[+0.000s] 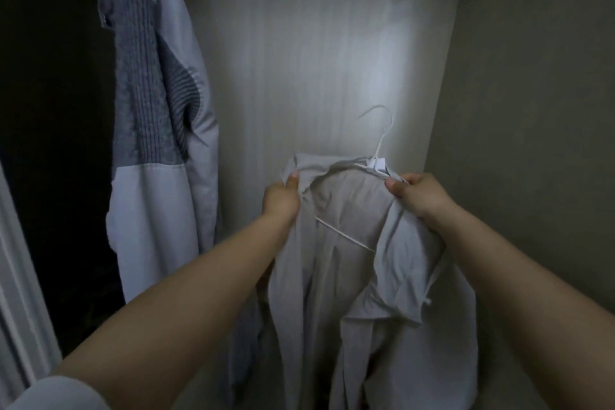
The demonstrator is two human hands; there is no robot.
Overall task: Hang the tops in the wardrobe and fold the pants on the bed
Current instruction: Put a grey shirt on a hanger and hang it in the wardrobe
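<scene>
Presently, both arms reach forward into the wardrobe (pixel 332 43), whose pale back panel carries a patch of reflected light. The left hand (pixel 281 200) pinches the collar edge of a light grey shirt (pixel 349 276), thumb on top and fingers curled behind the fabric. The right hand (pixel 416 195) grips the opposite shoulder of the shirt, its thumb pressed near the neck of a white hanger (pixel 374 161). The hanger sits partly inside the shirt; its hook points upward, free of any rail, and its lower bar shows across the open front. The shirt hangs down between the forearms. To the left, a grey and white garment (pixel 156 143) hangs against a dark interior.
</scene>
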